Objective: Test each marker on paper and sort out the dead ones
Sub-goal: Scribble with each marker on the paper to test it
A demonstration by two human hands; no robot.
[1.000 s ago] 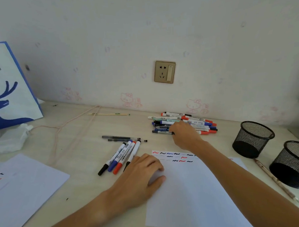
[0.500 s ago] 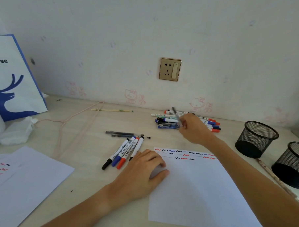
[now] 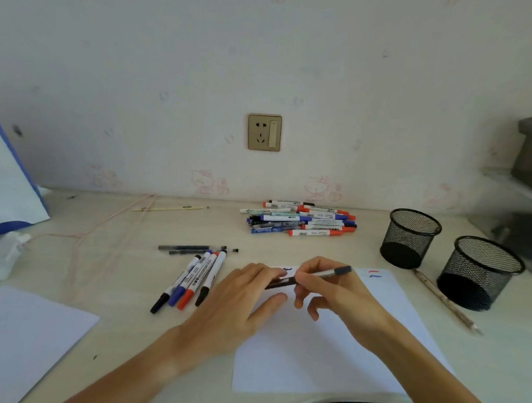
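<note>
Both hands [image 3: 244,302] [image 3: 332,293] on 1 pen [image 3: 310,277] over white paper [image 3: 326,357], marker pile [image 3: 299,219] behind.

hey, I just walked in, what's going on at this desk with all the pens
A person is testing pens on a sheet of paper. Both hands are over its top edge: the right hand holds a grey pen, and the left hand grips its dark end, apparently the cap. A pile of pens and markers lies by the wall, four markers lie left of the sheet, and two mesh cups stand to the right.
</note>
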